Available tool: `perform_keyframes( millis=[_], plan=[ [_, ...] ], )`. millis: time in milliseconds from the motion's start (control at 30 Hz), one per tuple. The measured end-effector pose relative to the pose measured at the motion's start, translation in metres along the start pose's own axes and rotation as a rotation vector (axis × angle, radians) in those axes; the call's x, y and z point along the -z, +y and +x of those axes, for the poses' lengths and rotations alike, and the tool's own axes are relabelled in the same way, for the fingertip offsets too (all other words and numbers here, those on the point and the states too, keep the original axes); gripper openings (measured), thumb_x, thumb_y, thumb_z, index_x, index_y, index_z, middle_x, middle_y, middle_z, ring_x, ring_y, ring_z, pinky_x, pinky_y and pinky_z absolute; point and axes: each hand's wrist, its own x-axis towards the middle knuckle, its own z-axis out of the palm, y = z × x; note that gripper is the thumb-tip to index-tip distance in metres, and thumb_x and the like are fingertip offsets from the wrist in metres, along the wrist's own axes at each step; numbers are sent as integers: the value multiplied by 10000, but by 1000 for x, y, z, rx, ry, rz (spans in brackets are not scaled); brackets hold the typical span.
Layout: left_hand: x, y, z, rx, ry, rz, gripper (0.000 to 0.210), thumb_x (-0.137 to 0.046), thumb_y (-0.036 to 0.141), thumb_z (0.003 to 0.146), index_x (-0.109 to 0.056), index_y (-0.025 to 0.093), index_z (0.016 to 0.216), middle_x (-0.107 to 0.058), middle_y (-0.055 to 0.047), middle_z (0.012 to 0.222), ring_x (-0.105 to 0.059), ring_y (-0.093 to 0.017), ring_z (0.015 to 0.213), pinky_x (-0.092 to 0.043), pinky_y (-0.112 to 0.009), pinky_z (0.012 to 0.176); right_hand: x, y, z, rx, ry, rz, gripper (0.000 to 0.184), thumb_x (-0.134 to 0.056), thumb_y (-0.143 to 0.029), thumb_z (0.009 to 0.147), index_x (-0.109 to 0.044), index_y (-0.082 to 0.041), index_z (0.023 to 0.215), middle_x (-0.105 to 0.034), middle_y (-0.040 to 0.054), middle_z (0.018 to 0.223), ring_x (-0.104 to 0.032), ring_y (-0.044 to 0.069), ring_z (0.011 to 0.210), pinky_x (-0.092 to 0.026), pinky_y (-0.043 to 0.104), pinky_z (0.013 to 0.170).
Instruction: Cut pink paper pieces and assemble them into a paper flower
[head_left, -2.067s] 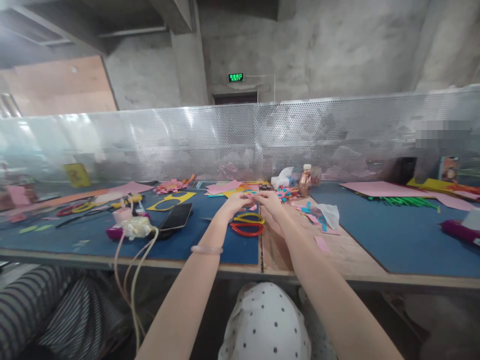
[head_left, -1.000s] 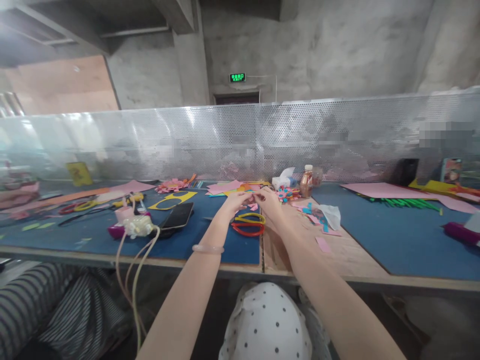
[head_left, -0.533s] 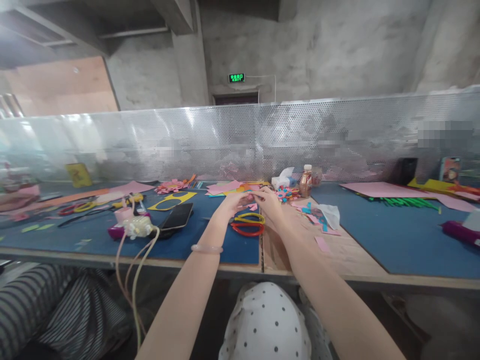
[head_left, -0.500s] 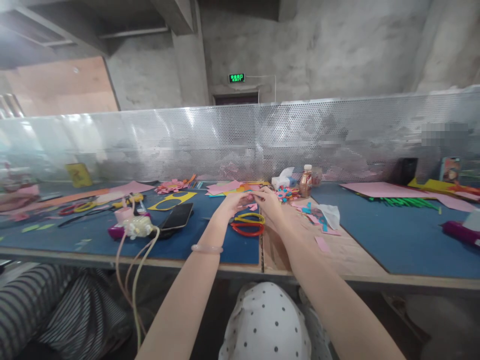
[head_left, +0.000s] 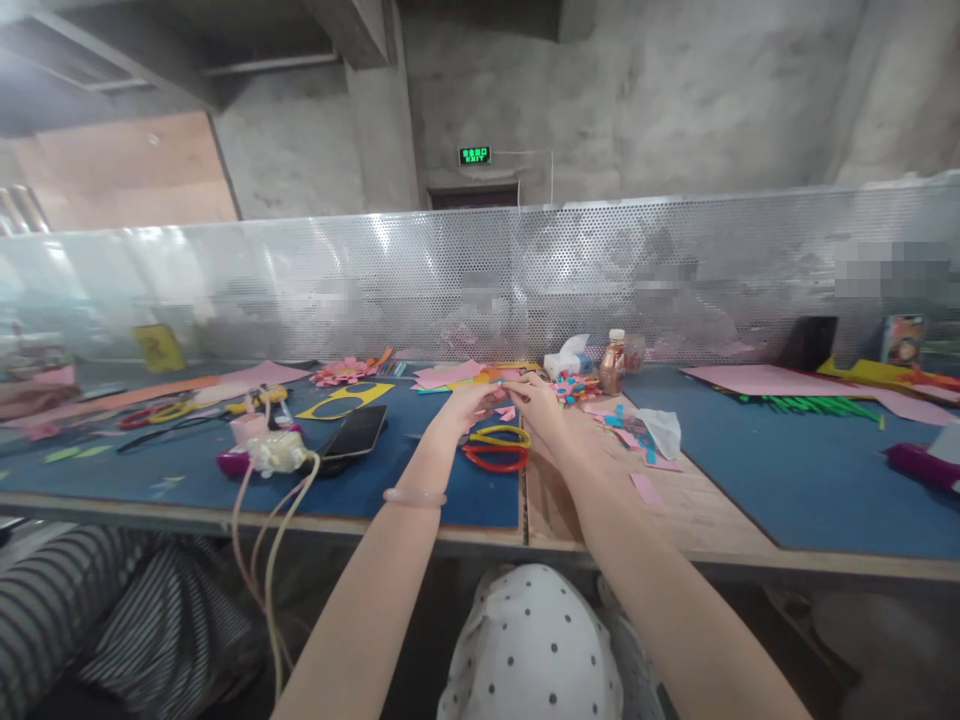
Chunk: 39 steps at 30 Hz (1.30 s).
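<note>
My left hand [head_left: 480,402] and my right hand [head_left: 534,396] meet above the middle of the table, fingertips pinched together. Whatever lies between the fingers is too small and too covered to make out. Just below them is a small pink scrap [head_left: 506,413]. Scissors with one yellow and one red handle loop [head_left: 495,458] lie between my forearms on the blue mat. Behind my hands are pink and yellow sheets. Close to my right hand sits a pink and blue flower-like craft piece [head_left: 574,388].
A black phone [head_left: 358,432] and a power strip with plugs [head_left: 276,452] are at the left, cords hanging over the table edge. A bottle [head_left: 612,362] and a tissue pack [head_left: 568,358] stand behind. Pink sheets [head_left: 757,380] lie at the right. A person's striped clothing [head_left: 161,610] shows lower left.
</note>
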Motion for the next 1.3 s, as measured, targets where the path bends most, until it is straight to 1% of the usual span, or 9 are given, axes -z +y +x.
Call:
perform_keyframes(
  millis=[200,367,433,567,633,733,833,1033,1300],
  plan=[
    [1,-2,3,-8,16,21,256,-707,331,550,-647,171,740,-689,-68,853,-596,-212,958,-402,-297,775,2,-4,0,-14,-4,12,248,-489,-166,807,-713,-220,901,-577,53,812,-538,138,753,-432,241,696],
    [2,-3,5,-14,25,42,211,-676,313,590,-654,172,745,-688,-71,872,-600,-200,949,-403,-283,763,2,-8,1,-60,-3,58,232,-498,-187,793,-715,-205,873,-582,48,771,-531,128,691,-432,239,675],
    [2,-2,5,-18,26,59,214,-674,313,591,-653,170,749,-684,-78,917,-597,-202,952,-409,-278,750,1,-9,2,-125,25,104,216,-507,-206,779,-712,-199,844,-599,47,767,-537,132,694,-436,244,672],
    [2,-1,4,-37,21,109,235,-678,326,592,-655,169,765,-674,-85,971,-592,-207,955,-414,-283,747,1,-6,4,-348,93,257,241,-490,-302,776,-689,-165,785,-647,49,764,-566,154,717,-451,261,667],
    [3,-1,3,-51,4,131,240,-685,330,591,-661,170,768,-675,-83,962,-596,-207,943,-413,-292,755,1,-4,4,-440,78,344,276,-485,-351,772,-677,-152,778,-656,49,750,-575,156,689,-458,262,640],
    [4,-3,3,-65,-39,143,231,-688,314,599,-666,170,779,-672,-83,977,-598,-203,940,-410,-302,773,1,-3,4,-512,12,446,286,-505,-380,752,-667,-144,760,-660,49,736,-580,146,646,-460,248,590],
    [4,-3,2,-69,-53,161,203,-684,294,607,-663,162,759,-672,-87,974,-595,-206,950,-409,-308,791,0,-3,4,-543,-39,489,272,-526,-379,734,-665,-145,748,-663,47,723,-584,137,631,-459,234,564],
    [-2,3,-7,-89,-43,203,214,-719,247,565,-651,152,744,-687,-80,871,-596,-220,954,-424,-308,788,-1,-2,3,-539,-20,502,241,-573,-353,704,-668,-145,779,-669,54,747,-598,144,655,-482,246,574],
    [-5,2,-7,-131,2,240,151,-694,232,596,-595,156,681,-676,-70,796,-611,-224,915,-428,-324,779,-1,0,3,-521,-38,484,220,-594,-341,685,-649,-145,766,-654,52,726,-591,140,646,-477,239,550]
  ],
)
